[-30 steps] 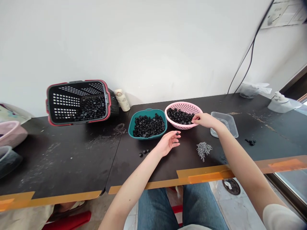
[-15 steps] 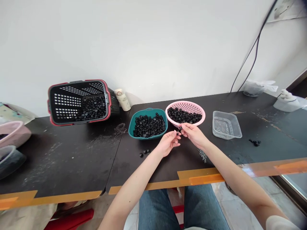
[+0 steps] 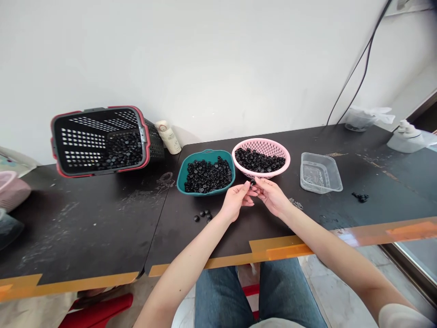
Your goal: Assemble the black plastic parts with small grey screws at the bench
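Small black plastic part point(image 3: 253, 181), too small to make out its shape: I am pinching it between the fingertips of my left hand point(image 3: 235, 202) and my right hand point(image 3: 271, 196), both hands mostly closed and meeting just in front of the rim of a round pink perforated plastic bowl point(image 3: 261, 142), probably so that I can work on it with both hands. Heaped black plastic parts point(image 3: 259, 160) are filling that bowl, and more black plastic parts point(image 3: 207, 176) are filling a teal plastic basin point(image 3: 205, 193) touching its left side, the pair seemingly sitting together within easy reach. Loose black pieces point(image 3: 203, 215) are lying on the black tabletop point(image 3: 85, 228) near my left wrist. A clear rectangular plastic tray point(image 3: 321, 184) is sitting to the right, and a black perforated plastic basket with a red rim point(image 3: 102, 108) is lying tipped on its side at far left.
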`<control>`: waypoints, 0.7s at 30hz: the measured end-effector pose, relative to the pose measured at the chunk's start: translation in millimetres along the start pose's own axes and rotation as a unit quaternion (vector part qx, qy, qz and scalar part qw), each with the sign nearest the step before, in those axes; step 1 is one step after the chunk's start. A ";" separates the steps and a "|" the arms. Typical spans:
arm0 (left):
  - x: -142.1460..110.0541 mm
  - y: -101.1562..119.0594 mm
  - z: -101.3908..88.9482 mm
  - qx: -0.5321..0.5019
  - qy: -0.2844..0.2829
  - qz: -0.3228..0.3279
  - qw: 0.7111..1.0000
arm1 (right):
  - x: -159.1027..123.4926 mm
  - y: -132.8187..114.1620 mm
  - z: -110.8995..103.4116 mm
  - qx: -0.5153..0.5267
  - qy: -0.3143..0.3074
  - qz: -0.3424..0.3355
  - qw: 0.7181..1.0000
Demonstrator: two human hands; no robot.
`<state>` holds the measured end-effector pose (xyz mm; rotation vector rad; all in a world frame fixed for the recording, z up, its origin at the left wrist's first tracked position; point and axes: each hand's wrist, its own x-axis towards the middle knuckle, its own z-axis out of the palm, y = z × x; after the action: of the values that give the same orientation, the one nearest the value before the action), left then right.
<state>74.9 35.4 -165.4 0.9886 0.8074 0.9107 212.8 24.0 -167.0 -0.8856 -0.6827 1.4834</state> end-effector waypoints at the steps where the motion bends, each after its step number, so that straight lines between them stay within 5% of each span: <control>1: 0.0 0.0 0.5 0.000 0.006 -0.002 1.000 | -0.3 0.7 0.0 -0.004 0.001 0.000 1.000; 21: -2.5 -1.0 6.4 -0.027 0.059 -0.035 0.997 | -2.0 6.5 0.1 -0.077 0.019 -0.037 0.996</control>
<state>79.8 30.8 -163.8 0.8608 0.9077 0.9314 209.2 21.3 -172.0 -0.9939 -0.8019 1.3588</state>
